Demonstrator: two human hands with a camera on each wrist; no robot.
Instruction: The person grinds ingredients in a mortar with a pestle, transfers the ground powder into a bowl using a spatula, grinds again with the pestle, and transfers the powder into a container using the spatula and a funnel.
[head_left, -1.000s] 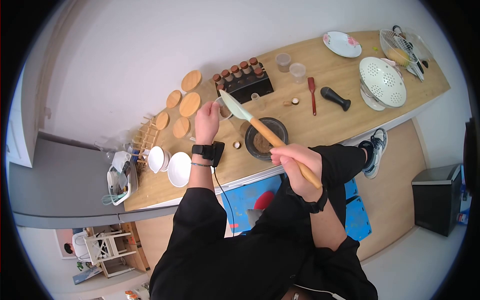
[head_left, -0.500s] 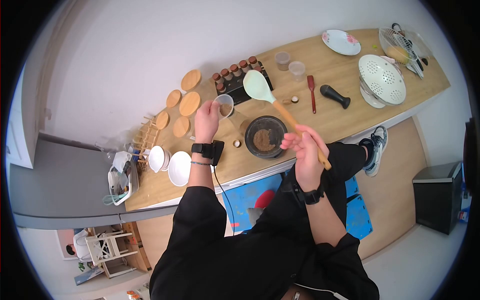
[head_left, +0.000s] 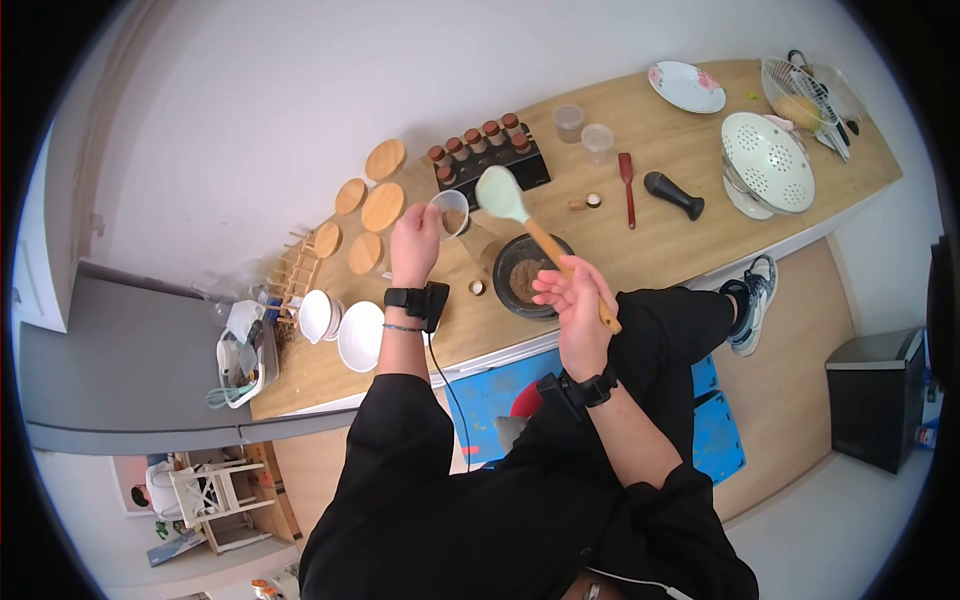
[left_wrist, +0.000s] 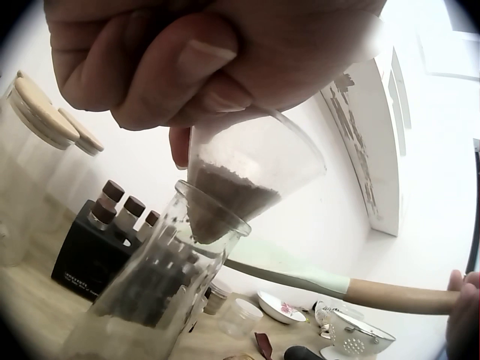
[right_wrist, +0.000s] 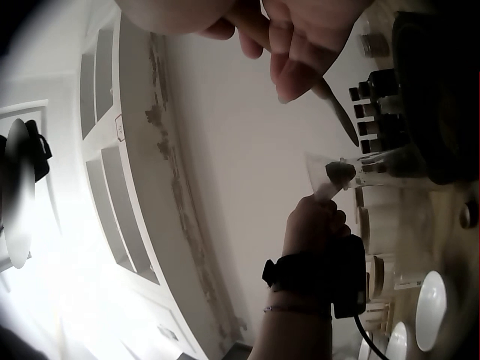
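Observation:
My left hand (head_left: 415, 245) pinches the rim of a clear plastic funnel (left_wrist: 296, 154). Brown powder (left_wrist: 229, 195) lies in the funnel, whose narrow end sits in the mouth of a tilted-looking glass bottle (left_wrist: 169, 281). In my right hand (head_left: 585, 320) is a spoon (head_left: 500, 193) with a pale green head and a wooden handle, held by the handle with the palm turned up. The spoon head is raised just right of the funnel in the head view. Below the right hand stands a dark mortar (head_left: 501, 287) with more brown powder (head_left: 524, 275) inside, partly covered by the fingers.
A black rack (head_left: 500, 180) of small capped spice jars stands behind the bottle. To the right lie a red spatula (head_left: 627, 190), a black pestle (head_left: 674, 195) and a white colander (head_left: 765, 165). White bowls (head_left: 361, 337) and jars with wooden lids (head_left: 384, 207) are at the left.
The spoon has moved right from over the funnel, then slightly back left. My right wrist has turned, so the spoon head shows its broad face. My left hand keeps its place at the funnel.

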